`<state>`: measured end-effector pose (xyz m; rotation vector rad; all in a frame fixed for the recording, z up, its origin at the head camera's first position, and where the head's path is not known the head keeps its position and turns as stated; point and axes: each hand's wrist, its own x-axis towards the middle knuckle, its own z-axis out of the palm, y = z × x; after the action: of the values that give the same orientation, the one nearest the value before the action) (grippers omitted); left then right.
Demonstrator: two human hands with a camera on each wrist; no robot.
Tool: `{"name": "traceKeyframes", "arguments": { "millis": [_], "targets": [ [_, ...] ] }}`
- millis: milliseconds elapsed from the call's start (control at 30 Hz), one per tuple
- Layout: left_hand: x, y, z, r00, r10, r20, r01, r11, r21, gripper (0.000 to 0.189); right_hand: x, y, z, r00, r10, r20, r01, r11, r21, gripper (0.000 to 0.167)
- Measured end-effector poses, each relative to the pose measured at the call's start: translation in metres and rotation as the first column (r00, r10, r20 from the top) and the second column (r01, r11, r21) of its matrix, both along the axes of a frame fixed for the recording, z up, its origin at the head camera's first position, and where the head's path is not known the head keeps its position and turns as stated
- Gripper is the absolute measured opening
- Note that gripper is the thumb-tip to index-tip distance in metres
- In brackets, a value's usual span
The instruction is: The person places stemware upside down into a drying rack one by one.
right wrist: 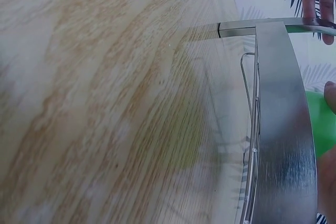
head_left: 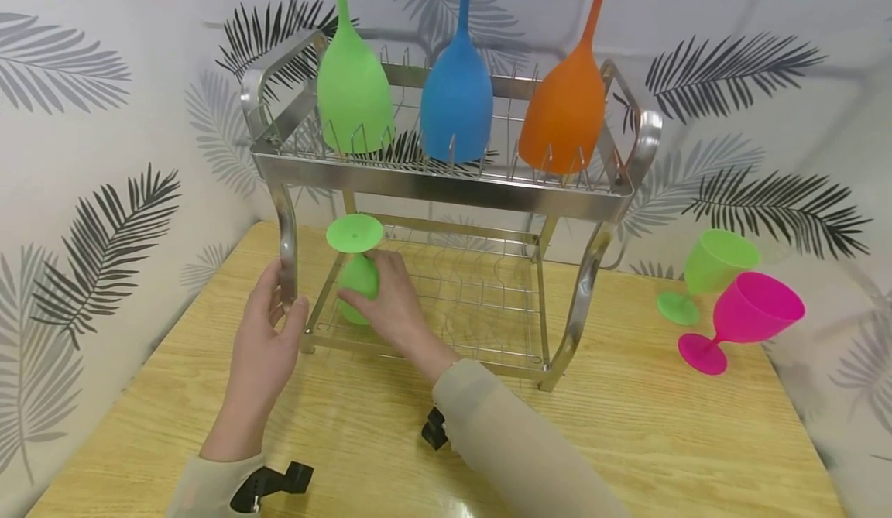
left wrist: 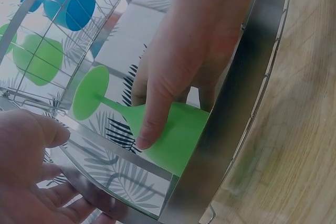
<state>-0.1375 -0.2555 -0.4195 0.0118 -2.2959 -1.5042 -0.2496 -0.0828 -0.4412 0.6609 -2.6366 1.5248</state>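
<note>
My right hand (head_left: 393, 297) grips a green goblet (head_left: 358, 278) by its bowl, thumb on one side and fingers on the other. The goblet is upside down, base up, at the left end of the lower tier of the metal dish rack (head_left: 446, 186). In the left wrist view its bowl's rim is hidden behind the rack's front bar (left wrist: 220, 103). My left hand (head_left: 268, 332) is at the rack's left front leg (head_left: 286, 231), thumb and fingers spread on either side of it. Only part of the right hand (right wrist: 328, 177) shows in the right wrist view.
Upside down on the upper tier stand a green goblet (head_left: 355, 88), a blue goblet (head_left: 456, 100) and an orange goblet (head_left: 566, 115). On the wooden table (head_left: 662, 417) to the right, a second green goblet (head_left: 718, 262) and a pink goblet (head_left: 756, 309) stand on their bases.
</note>
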Motion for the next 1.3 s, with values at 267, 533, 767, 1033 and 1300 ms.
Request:
{"name": "traceKeyframes", "arguments": {
  "millis": [267, 533, 767, 1033, 1300],
  "targets": [
    [0.0, -0.001, 0.001, 1.0, -0.01, -0.004, 0.01, 1.0, 0.009, 0.068, 0.0, 0.001, 0.0, 1.0, 0.0, 0.004, 0.0, 1.0, 0.003, 0.078],
    [-0.001, -0.001, 0.001, 1.0, -0.01, 0.002, 0.009, 1.0, 0.013, 0.068, -0.001, 0.002, 0.001, 1.0, -0.004, 0.011, 0.004, 1.0, 0.001, 0.081],
    [-0.001, -0.001, 0.001, 1.0, -0.015, 0.011, 0.015, 1.0, 0.023, 0.069, 0.0, 0.006, 0.003, 1.0, -0.012, 0.01, 0.012, 1.0, 0.004, 0.084],
    [0.0, -0.002, 0.001, 1.0, -0.02, 0.007, 0.02, 1.0, 0.019, 0.069, -0.002, 0.007, 0.003, 1.0, -0.002, -0.009, 0.003, 0.998, 0.058, 0.079],
    [0.0, -0.001, 0.002, 1.0, -0.027, 0.001, 0.027, 0.999, 0.028, 0.069, -0.004, 0.012, 0.004, 0.999, 0.043, -0.011, -0.042, 0.996, 0.073, 0.071]
  ]
}}
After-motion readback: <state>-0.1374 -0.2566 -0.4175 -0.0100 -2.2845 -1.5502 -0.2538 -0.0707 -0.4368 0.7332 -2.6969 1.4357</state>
